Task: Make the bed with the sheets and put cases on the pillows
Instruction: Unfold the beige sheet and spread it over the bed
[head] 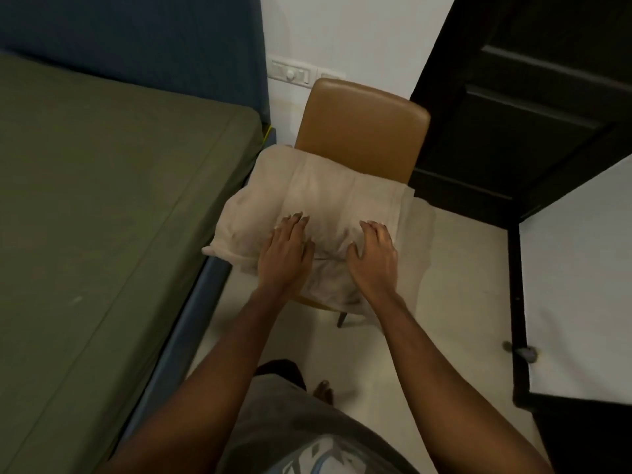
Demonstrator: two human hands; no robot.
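Observation:
A pile of beige bedding [328, 196] lies on the seat of a tan chair [362, 128], with its edges hanging over the front and sides. My left hand [285, 254] rests flat on the near left part of the pile, fingers straight. On the near right part, my right hand [374, 256] lies with fingers spread and slightly bent on the cloth. The mattress [102, 206], covered in olive green, fills the left of the view. I cannot tell sheets from pillow cases in the pile.
A dark blue headboard [136, 39] stands behind the mattress. A dark wooden door [526, 107] is at the right, with a white panel [578, 285] below it. Pale floor [461, 285] runs between bed and door. A wall switch plate [290, 73] sits behind the chair.

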